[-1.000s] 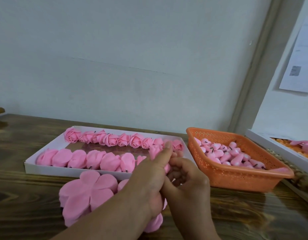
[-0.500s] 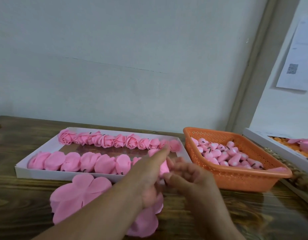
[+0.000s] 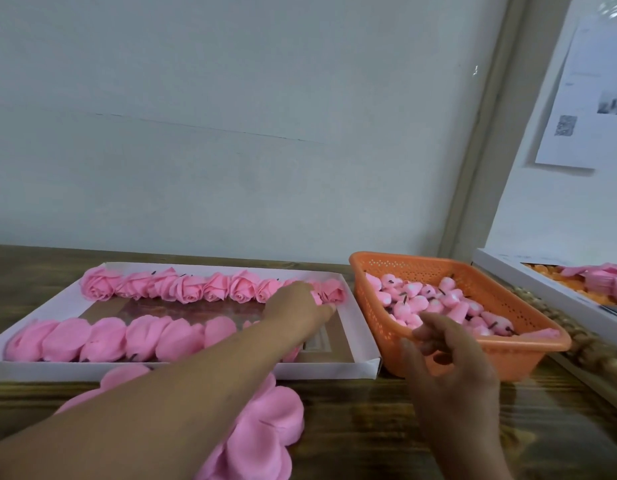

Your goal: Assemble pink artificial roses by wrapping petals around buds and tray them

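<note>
Head view: left hand [image 3: 300, 303] grip pinches pink rose [image 3: 329, 294]; right hand [image 3: 449, 358] loose, empty.

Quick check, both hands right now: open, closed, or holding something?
Left hand: reaches into the white tray, fingers at the end rose of the back row; grip cannot be told.
Right hand: open, fingers loosely curled, empty, by the orange basket.

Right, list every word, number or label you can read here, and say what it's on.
No text here is legible.
Paper sheet on the wall: faint printed lines, a square code and a small picture, all too blurred to read.
White tray, orange basket, roses: no lettering visible.
</note>
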A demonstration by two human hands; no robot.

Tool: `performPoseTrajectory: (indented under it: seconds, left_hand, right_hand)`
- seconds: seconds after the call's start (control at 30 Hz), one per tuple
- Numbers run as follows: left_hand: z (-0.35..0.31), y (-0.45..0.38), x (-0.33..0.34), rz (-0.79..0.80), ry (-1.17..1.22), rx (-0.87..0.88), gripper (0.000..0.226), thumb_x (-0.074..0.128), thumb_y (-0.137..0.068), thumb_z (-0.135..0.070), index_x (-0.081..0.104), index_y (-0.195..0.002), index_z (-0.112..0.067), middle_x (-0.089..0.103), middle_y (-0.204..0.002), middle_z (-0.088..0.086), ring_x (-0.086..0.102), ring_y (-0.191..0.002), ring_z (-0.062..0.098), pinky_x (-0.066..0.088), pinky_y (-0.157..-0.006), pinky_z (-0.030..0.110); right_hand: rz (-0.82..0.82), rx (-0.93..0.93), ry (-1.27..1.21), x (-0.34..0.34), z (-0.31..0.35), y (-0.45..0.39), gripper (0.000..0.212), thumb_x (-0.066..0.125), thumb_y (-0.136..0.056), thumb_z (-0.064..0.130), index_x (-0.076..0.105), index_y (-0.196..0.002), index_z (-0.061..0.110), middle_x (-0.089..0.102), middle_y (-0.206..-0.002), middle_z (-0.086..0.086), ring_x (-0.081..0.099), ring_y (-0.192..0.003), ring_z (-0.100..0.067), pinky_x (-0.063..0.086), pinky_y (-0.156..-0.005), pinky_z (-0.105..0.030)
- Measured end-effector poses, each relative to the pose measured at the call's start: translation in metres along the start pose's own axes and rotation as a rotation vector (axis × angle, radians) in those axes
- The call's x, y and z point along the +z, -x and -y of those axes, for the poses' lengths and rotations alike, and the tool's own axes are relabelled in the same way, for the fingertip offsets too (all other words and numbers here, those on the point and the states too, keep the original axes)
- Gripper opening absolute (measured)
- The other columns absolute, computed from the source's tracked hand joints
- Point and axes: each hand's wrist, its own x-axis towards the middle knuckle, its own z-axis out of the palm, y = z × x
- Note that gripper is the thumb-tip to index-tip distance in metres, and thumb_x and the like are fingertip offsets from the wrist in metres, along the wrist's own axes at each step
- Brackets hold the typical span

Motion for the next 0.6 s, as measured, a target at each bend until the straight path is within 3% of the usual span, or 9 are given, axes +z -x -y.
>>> performPoseTrajectory:
  seconds: [0.1, 0.17, 0.23, 0.37, 0.6]
  left_hand:
    - [-0.002, -0.008, 0.010, 0.085, -0.140, 0.001, 0.029, 0.054, -0.093, -0.033, 0.053, -0.071, -0.015, 0.061, -0.075, 0.001, 0.063, -0.087, 0.022, 0.048, -0.075, 0.031]
    - [-0.005, -0.014, 0.017, 0.143, -0.249, -0.016, 0.018, 0.055, -0.092, -0.026, 0.060, -0.085, -0.011, 0.067, -0.089, 0.005, 0.064, -0.093, 0.024, 0.048, -0.076, 0.034]
    - [-0.006, -0.015, 0.023, 0.176, -0.377, 0.022, 0.021, 0.054, -0.093, -0.025, 0.063, -0.105, -0.010, 0.065, -0.107, 0.008, 0.061, -0.101, 0.026, 0.045, -0.078, 0.034]
    - [0.004, -0.016, 0.032, 0.181, -0.574, 0.184, 0.026, 0.053, -0.092, -0.016, 0.063, -0.116, -0.015, 0.059, -0.118, 0.007, 0.051, -0.111, 0.028, 0.034, -0.087, 0.040]
    - [0.013, -0.019, 0.037, 0.273, -0.565, 0.107, 0.039, 0.051, -0.094, -0.029, 0.053, -0.131, -0.017, 0.045, -0.129, 0.012, 0.039, -0.120, 0.032, 0.031, -0.096, 0.046]
  right_hand:
    - [-0.008, -0.080, 0.051, -0.001, -0.001, -0.001, 0.035, 0.074, -0.070, -0.002, 0.064, -0.101, 0.009, 0.055, -0.076, 0.007, 0.054, -0.071, -0.013, 0.043, -0.063, -0.030]
    - [-0.006, -0.105, 0.086, -0.003, -0.002, -0.002, 0.032, 0.074, -0.069, -0.001, 0.064, -0.098, 0.007, 0.055, -0.075, 0.005, 0.055, -0.069, -0.017, 0.046, -0.063, -0.036]
    - [0.010, -0.107, 0.108, -0.004, -0.003, -0.003, 0.031, 0.073, -0.070, 0.001, 0.064, -0.098, 0.006, 0.055, -0.077, 0.005, 0.056, -0.070, -0.018, 0.050, -0.063, -0.042]
    - [0.046, -0.078, 0.132, -0.005, -0.002, -0.004, 0.030, 0.073, -0.071, 0.001, 0.064, -0.099, 0.004, 0.056, -0.077, 0.003, 0.056, -0.070, -0.019, 0.053, -0.063, -0.049]
    - [0.056, -0.085, 0.159, -0.002, 0.001, -0.004, 0.028, 0.075, -0.069, -0.002, 0.065, -0.095, 0.003, 0.055, -0.074, 0.003, 0.054, -0.065, -0.019, 0.052, -0.064, -0.051]
